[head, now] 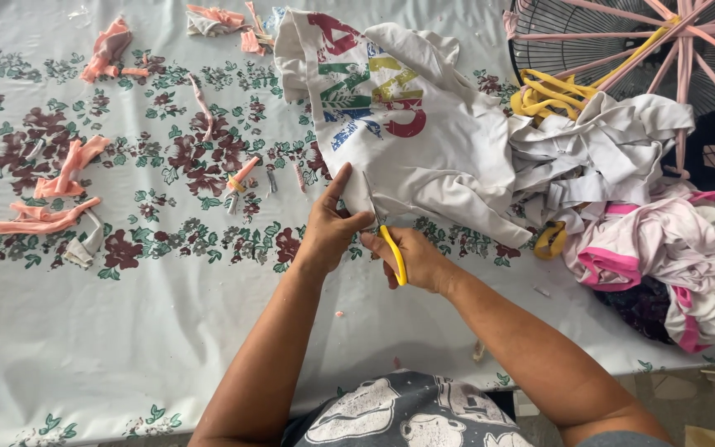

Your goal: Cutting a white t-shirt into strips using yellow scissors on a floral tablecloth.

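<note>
Right hand (pixel 415 258) gripping yellow-handled scissors (pixel 384 228), blades seemingly near-shut, pointing away, left hand (pixel 328 228) pinching white shirt (pixel 440 141)

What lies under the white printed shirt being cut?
The white printed shirt lies on the floral tablecloth; its right edge runs under the white fabric pile. Whatever is beneath its middle is covered.
</note>
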